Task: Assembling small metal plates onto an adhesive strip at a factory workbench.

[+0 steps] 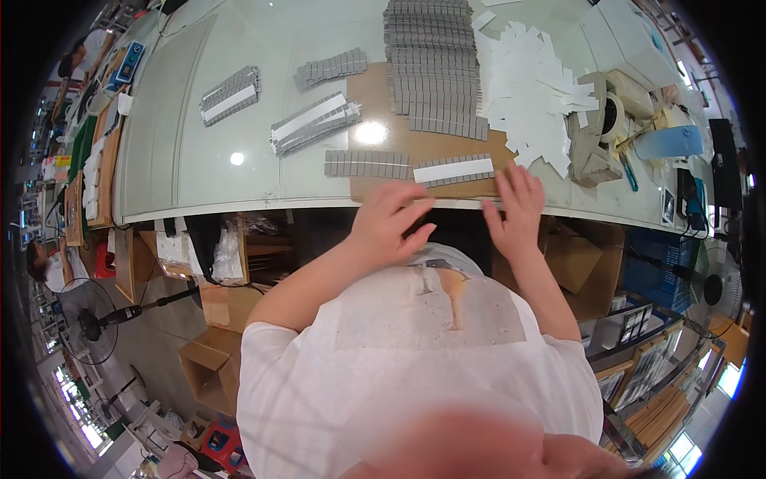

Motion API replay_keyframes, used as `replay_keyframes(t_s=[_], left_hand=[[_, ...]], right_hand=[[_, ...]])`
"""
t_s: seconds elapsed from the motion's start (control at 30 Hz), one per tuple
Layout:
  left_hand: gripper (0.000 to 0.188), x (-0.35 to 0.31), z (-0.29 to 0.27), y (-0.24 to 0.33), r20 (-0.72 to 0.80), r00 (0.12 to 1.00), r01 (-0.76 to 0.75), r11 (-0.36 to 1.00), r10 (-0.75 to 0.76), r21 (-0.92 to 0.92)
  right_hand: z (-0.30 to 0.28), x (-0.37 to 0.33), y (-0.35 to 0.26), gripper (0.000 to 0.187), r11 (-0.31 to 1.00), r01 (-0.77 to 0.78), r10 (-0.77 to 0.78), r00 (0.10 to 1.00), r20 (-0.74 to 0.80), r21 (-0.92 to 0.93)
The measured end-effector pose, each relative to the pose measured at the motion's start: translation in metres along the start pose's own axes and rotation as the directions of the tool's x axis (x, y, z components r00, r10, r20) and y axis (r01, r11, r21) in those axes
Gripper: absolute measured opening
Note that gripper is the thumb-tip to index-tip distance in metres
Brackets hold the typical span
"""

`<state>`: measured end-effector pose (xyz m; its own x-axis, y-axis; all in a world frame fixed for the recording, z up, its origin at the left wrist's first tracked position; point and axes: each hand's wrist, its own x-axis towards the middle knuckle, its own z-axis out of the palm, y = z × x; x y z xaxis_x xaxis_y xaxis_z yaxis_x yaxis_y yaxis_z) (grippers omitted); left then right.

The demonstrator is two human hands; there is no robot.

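On a brown cardboard sheet (499, 145) at the table's near edge lies a grey segmented strip with a white paper strip (453, 170) along its top. A bare grey segmented strip (367, 164) lies just left of it. My left hand (389, 222) is by the table edge below these strips, its fingers stretched out and apart. My right hand (519, 207) is at the right end of the paper-topped strip, fingers spread, the fingertips close to that end. Whether they touch it I cannot tell. Neither hand visibly holds anything.
A large stack of grey strips (431, 56) stands behind the cardboard, with a heap of white paper strips (531, 88) to its right. Smaller strip bundles (315, 124) lie to the left. A tape dispenser (594, 132) and a blue bottle (669, 142) stand at the right.
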<state>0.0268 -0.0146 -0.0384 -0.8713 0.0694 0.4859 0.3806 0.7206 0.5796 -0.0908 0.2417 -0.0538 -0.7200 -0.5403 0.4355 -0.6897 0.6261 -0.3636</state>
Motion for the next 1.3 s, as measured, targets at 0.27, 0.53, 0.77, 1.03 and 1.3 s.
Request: replay_keyframes(t_s=[0.27, 0.53, 0.77, 1.03, 1.3], left_hand=[[0.040, -0.011, 0.018, 0.008, 0.760, 0.265, 0.803, -0.300, -0.594, -0.515], [0.028, -0.022, -0.040, 0.001, 0.594, 0.413, 0.854, 0.068, -0.691, -0.515], [0.032, 0.034, -0.153, -0.095, 0.131, 0.433, 0.806, 0.318, -0.892, -0.500], [0.052, 0.050, -0.167, -0.111, -0.166, 0.471, 0.745, 0.289, -0.867, 0.602], [0.083, 0.056, -0.129, -0.131, 0.148, 0.857, 0.392, 0.810, -0.494, 0.437]], right_hand=[[0.004, -0.014, -0.011, 0.044, 0.985, 0.165, -0.163, 0.986, 0.043, -0.042], [0.017, 0.004, -0.023, 0.039, 0.972, 0.190, -0.182, 0.981, -0.064, 0.135], [0.043, 0.047, -0.081, 0.054, 0.961, 0.252, -0.271, 0.942, 0.197, 0.115], [0.024, 0.031, -0.047, 0.053, 0.963, 0.268, -0.268, 0.946, 0.183, 0.027], [-0.013, 0.018, 0.037, 0.051, 0.974, -0.087, 0.069, 0.993, -0.097, -0.207]])
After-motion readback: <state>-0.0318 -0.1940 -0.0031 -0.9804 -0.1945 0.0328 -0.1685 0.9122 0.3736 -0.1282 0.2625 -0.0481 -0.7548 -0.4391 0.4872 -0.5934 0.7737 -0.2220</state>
